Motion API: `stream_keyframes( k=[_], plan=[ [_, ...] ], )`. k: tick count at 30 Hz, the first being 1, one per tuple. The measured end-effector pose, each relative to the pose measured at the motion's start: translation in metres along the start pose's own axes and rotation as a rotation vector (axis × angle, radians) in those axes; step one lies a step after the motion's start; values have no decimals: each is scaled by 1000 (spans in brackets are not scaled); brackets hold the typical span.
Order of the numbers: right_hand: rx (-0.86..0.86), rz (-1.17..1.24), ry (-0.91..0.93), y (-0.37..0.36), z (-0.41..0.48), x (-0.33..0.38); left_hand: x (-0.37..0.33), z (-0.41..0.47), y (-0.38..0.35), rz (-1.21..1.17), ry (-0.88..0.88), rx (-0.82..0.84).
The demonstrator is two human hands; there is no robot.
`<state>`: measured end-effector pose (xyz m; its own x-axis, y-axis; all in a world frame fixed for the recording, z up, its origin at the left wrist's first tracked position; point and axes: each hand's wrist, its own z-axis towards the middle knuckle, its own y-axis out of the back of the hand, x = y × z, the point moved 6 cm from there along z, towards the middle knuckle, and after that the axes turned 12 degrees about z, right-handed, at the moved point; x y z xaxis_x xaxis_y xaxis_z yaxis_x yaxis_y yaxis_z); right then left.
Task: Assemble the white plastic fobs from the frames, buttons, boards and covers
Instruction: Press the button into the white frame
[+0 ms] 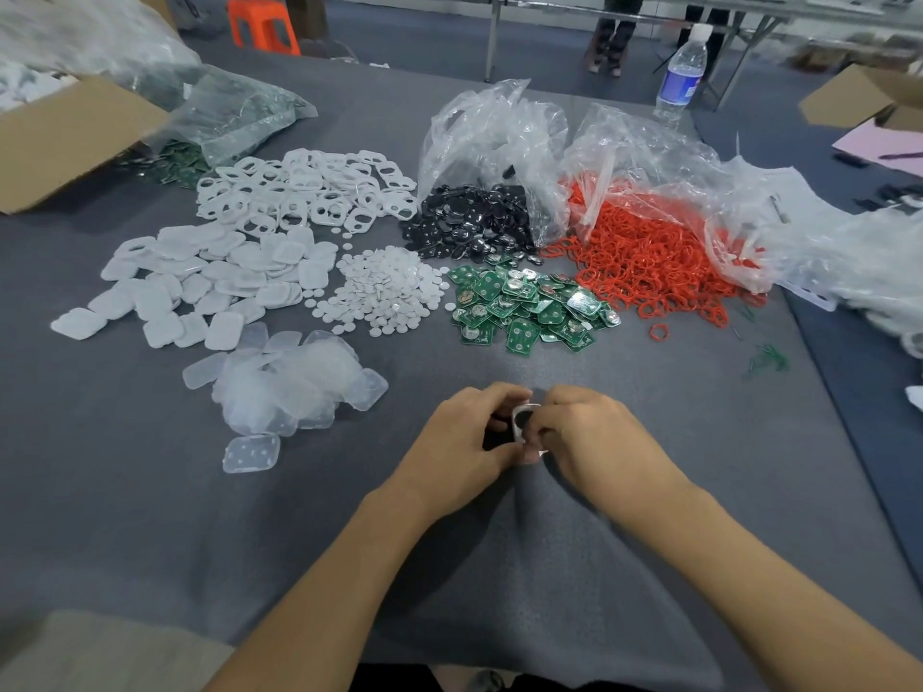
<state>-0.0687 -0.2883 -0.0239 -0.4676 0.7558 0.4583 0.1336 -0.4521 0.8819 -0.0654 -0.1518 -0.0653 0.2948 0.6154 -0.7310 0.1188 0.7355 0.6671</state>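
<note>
Both hands meet over the grey tabletop (150, 491), near the middle of its near edge. The left hand (464, 432) and right hand (594, 432) curl their fingers (492, 394) around one white plastic frame (517, 428), and a black oval button (524, 420) shows in its opening. To seat the button well, the left hand should probably steady the frame while the right presses evenly, so it sits flush rather than tilted. Towards the far edge lie heaps of white frames (309, 192), black buttons (469, 222), green boards (524, 302), white covers (210, 277) and red rings (644, 257). A clear water bottle (682, 74) stands at the far edge.
</note>
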Motion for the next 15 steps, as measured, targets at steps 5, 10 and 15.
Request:
stream_keyframes(
  k=[5,10,15],
  plan=[
    [12,82,-98,1,2,-4,0,0,1,12,12,-2],
    [-9,132,-199,4,4,-7,2,0,-1,20,19,2],
    [-22,145,-218,3,3,-7,3,0,-1,22,20,5]
  ],
)
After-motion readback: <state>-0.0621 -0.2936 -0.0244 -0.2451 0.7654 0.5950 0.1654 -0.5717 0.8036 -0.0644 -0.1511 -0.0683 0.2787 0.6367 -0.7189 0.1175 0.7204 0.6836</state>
